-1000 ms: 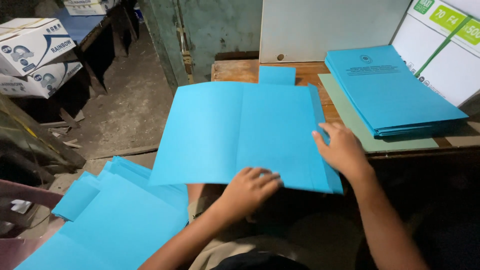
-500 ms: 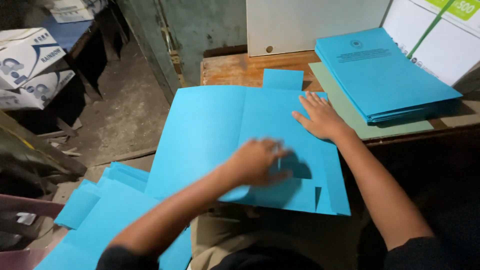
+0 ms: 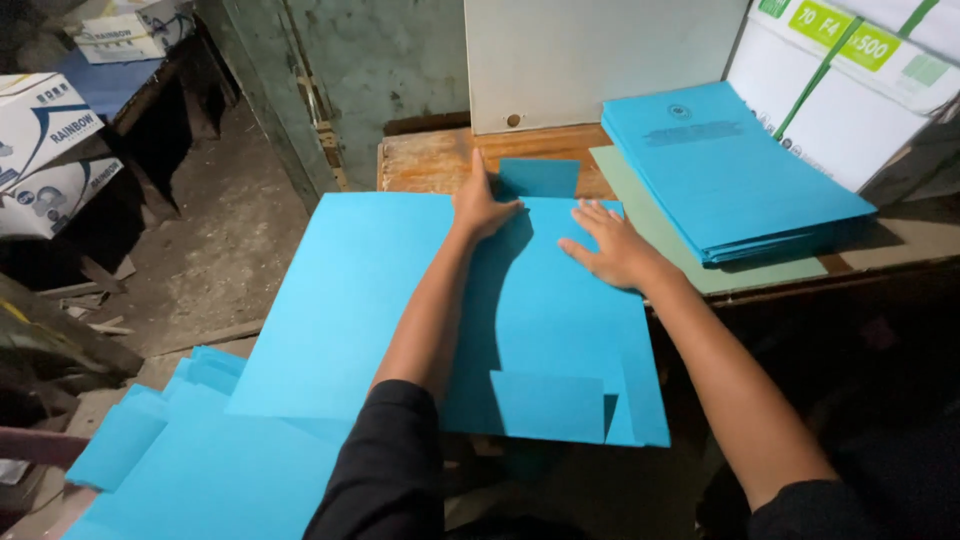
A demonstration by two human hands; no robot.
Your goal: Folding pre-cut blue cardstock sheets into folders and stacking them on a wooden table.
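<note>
A large light-blue card folder sheet (image 3: pixel 350 290) lies open over the front edge of a wooden table (image 3: pixel 425 160). Its near flap (image 3: pixel 548 405) is folded in over the sheet. Its far flap (image 3: pixel 540 177) still lies out flat on the table. My left hand (image 3: pixel 480 203) reaches across and presses on the sheet's far edge, right beside that flap. My right hand (image 3: pixel 608 245) lies flat with fingers spread on the sheet's right half. Neither hand grips anything.
A stack of finished blue folders (image 3: pixel 725 175) rests on a grey-green sheet (image 3: pixel 690 255) at the right. White paper-ream boxes (image 3: pixel 850 90) stand behind it. More blue sheets (image 3: pixel 190 460) lie low at the left. Cardboard boxes (image 3: pixel 45 150) sit far left.
My left hand moved from the sheet's near edge, where it folded the near flap in, up to the far edge. My right hand stayed flat on the right half.
</note>
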